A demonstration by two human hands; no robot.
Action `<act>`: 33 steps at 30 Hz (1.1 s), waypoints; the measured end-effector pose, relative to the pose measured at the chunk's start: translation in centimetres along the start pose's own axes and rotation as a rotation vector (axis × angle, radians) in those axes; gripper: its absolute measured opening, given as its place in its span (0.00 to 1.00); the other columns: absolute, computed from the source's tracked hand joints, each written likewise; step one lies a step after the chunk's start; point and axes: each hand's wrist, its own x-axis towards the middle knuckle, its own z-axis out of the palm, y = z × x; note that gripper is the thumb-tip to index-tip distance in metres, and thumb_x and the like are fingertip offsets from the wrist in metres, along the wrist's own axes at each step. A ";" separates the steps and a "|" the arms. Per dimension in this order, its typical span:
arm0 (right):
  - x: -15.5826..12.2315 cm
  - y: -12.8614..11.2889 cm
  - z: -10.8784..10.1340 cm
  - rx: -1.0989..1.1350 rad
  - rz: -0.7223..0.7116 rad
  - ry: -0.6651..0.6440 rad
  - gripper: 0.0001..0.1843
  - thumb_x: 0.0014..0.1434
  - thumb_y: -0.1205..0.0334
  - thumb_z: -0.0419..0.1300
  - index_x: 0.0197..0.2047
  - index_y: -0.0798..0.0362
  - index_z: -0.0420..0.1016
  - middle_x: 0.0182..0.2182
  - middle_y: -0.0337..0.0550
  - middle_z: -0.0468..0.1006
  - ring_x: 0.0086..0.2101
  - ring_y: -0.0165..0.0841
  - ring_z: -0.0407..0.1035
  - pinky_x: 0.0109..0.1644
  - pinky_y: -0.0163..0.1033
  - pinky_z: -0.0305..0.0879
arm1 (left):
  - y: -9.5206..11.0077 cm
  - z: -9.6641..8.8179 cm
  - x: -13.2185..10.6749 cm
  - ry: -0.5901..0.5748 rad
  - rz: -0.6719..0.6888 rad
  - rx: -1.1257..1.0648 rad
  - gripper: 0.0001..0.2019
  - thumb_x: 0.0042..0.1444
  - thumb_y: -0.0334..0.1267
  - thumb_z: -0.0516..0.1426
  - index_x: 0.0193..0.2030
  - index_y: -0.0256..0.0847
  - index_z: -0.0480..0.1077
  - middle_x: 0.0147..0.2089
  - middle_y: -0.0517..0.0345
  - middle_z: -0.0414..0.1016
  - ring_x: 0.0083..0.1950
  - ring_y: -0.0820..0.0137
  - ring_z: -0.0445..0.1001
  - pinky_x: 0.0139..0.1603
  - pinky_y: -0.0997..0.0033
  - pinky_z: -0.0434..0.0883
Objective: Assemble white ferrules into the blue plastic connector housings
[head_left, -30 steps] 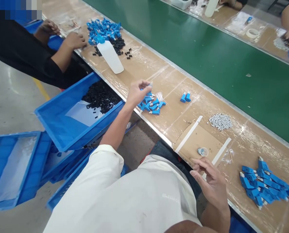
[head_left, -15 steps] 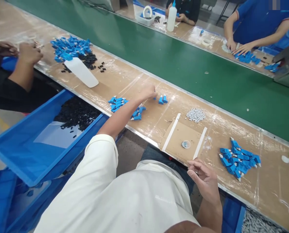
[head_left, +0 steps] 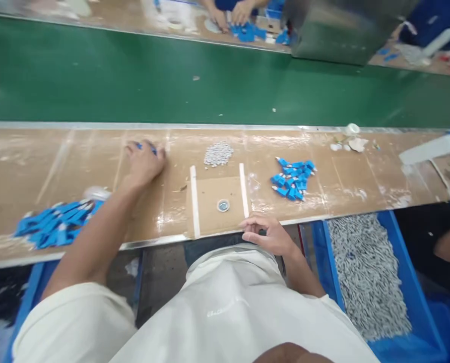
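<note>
My left hand (head_left: 144,162) reaches out over the brown bench top and closes over small blue plastic parts (head_left: 152,149) that peek out at its fingertips. Behind my left forearm lies a heap of the same blue parts (head_left: 54,225). My right hand (head_left: 269,234) rests at the bench's near edge with fingers loosely curled; nothing shows in it. Between my hands a cardboard patch with two white strips (head_left: 194,207) carries a small round cap (head_left: 223,204). A little pile of grey-white bits (head_left: 217,154) sits just beyond it.
Another blue parts heap (head_left: 293,177) lies to the right. A blue bin of grey-white bits (head_left: 364,272) stands below the bench's right side. The green conveyor belt (head_left: 172,80) runs behind. Another person's hands (head_left: 230,14) work across it. White scraps (head_left: 347,142) lie far right.
The view has swung right and squared to the bench. My left hand has moved from the blue heap to the loose blue parts farther along. My right hand stays at the bench edge.
</note>
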 end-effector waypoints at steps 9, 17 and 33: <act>5.7 1.4 -13.5 -0.785 0.000 0.652 0.13 0.63 0.55 0.63 0.45 0.54 0.84 0.39 0.49 0.81 0.38 0.38 0.74 0.45 0.43 0.70 | 0.9 -1.7 2.4 0.199 -0.119 -0.250 0.34 0.57 0.39 0.63 0.67 0.25 0.60 0.71 0.29 0.61 0.73 0.45 0.57 0.73 0.41 0.52; 12.8 2.6 -16.1 -1.136 0.424 0.362 0.14 0.63 0.55 0.61 0.40 0.56 0.85 0.41 0.60 0.85 0.47 0.50 0.77 0.49 0.45 0.68 | 3.1 -4.3 -5.9 0.493 0.375 -0.613 0.16 0.59 0.38 0.61 0.53 0.36 0.73 0.56 0.42 0.76 0.62 0.55 0.71 0.67 0.47 0.67; 9.2 -1.9 -5.8 0.220 0.007 0.298 0.24 0.44 0.41 0.76 0.37 0.51 0.85 0.27 0.39 0.78 0.24 0.27 0.64 0.26 0.35 0.62 | 13.7 -1.2 -16.5 -0.509 0.306 -1.576 0.29 0.64 0.53 0.61 0.64 0.37 0.70 0.59 0.39 0.78 0.53 0.59 0.80 0.53 0.60 0.79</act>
